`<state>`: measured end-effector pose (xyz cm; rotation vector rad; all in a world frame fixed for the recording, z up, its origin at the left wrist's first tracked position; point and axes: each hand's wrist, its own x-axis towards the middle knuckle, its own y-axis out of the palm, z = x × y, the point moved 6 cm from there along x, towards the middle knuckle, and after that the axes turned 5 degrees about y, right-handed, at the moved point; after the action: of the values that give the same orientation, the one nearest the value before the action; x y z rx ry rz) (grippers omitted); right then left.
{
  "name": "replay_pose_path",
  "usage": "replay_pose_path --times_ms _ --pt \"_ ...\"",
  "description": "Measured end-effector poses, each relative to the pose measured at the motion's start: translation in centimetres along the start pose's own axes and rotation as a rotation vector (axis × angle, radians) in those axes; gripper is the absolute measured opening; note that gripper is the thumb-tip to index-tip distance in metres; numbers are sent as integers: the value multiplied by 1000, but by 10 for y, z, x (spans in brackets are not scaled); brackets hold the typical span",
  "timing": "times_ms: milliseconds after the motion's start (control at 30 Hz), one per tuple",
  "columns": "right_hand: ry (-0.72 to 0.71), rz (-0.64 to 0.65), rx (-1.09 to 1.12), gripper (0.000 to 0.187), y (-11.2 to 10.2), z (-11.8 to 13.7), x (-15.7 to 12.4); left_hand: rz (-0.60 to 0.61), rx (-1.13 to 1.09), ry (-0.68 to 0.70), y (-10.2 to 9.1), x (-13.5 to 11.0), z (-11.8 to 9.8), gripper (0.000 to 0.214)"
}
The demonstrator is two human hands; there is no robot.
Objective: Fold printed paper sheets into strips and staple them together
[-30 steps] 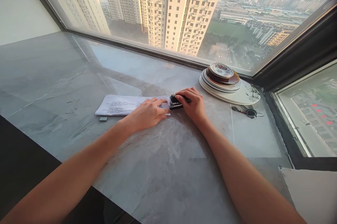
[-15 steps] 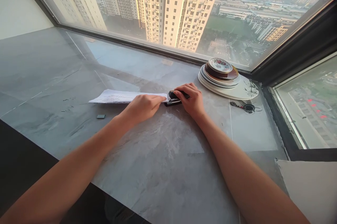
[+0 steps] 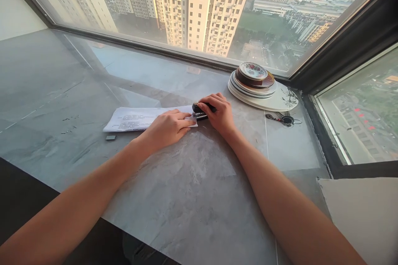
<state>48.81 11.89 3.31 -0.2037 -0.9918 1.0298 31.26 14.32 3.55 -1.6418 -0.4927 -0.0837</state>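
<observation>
A wide window [image 3: 186, 8] ran along the far side, well beyond both hands, with tower blocks outside. Under it a grey marbled surface [image 3: 192, 182] carried everything. A stack of plates [image 3: 280, 105], the largest white and the top ones patterned, stood to the right of the right hand's fingers and a little farther off, near the window frame.

A sheaf of printed paper [image 3: 130, 117] lay flat on the surface, stretching leftward from beneath the left hand [image 3: 166, 128]. That hand rested palm down on the paper's right end, its fingers stretched out loosely together and pressing the sheets rather than gripping them. The right hand [image 3: 219, 113] sat just beside it, its fingers curled over the top of a black stapler [image 3: 196, 112] and holding it. The stapler met the paper's right corner, right at the tips of the left fingers.

A set of keys [image 3: 284, 120] on a dark ring lay right of the right hand, just in front of the plates. A small grey square piece [image 3: 110, 137] lay left of the left hand, just beside the paper's near edge.
</observation>
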Motion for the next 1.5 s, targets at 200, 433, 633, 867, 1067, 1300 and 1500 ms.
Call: replay_pose_path --times_ms 200,433,633,867,1067,1300,1500 --pt "19 -23 -26 30 0 -1 -1 36 10 -41 2 0 -1 31" --pt "20 -37 -30 34 -1 0 -1 103 43 -67 3 0 -2 32" --pt "17 -23 -36 35 -1 2 -2 136 88 -41 4 1 -3 33" --pt "-6 -8 -71 35 2 2 -3 126 47 -17 6 2 -2 34" --pt "-21 -13 -91 35 2 4 -3 123 76 -10 7 4 -4 33" --pt "-30 -6 -102 33 3 6 -4 131 68 -35 9 3 -2 33" --pt "-25 6 -110 31 5 5 -4 140 77 -36 8 4 -3 34"
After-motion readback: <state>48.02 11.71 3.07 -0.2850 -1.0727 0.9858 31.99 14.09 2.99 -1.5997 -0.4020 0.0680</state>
